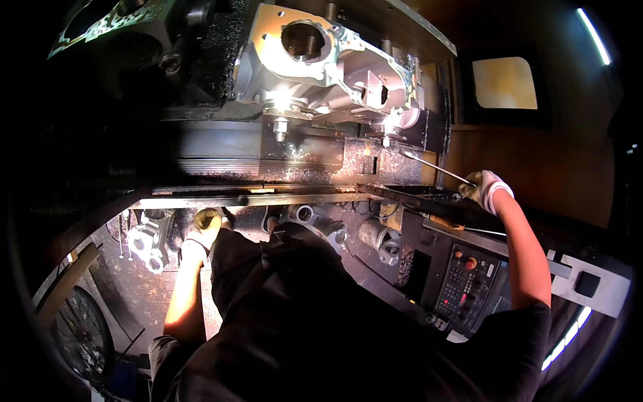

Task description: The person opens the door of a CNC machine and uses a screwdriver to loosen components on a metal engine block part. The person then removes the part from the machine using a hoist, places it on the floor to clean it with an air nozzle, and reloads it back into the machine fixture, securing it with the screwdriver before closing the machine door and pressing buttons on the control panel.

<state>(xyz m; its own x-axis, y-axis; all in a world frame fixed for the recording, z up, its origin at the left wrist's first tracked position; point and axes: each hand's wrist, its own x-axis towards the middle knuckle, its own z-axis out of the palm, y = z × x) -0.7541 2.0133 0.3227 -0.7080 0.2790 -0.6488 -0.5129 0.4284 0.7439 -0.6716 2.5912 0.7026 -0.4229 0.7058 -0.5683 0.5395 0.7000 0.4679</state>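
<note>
My right hand, in a pale glove, is closed around the end of a long thin metal rod. The rod's flattened tip points left, toward the lower edge of a large metal casting in the machine. The casting has a big round bore, and bolts with nuts hang below it. My left hand, also gloved, is low at the left, beside my dark clothing and just below the machine's front ledge. Its fingers look bent, but shadow hides their tips and anything in them.
Metal castings lie below the ledge at left, with more parts right of centre. An orange-handled tool lies by the control panel. A fan stands at lower left. Metal chips cover the dark machine surfaces.
</note>
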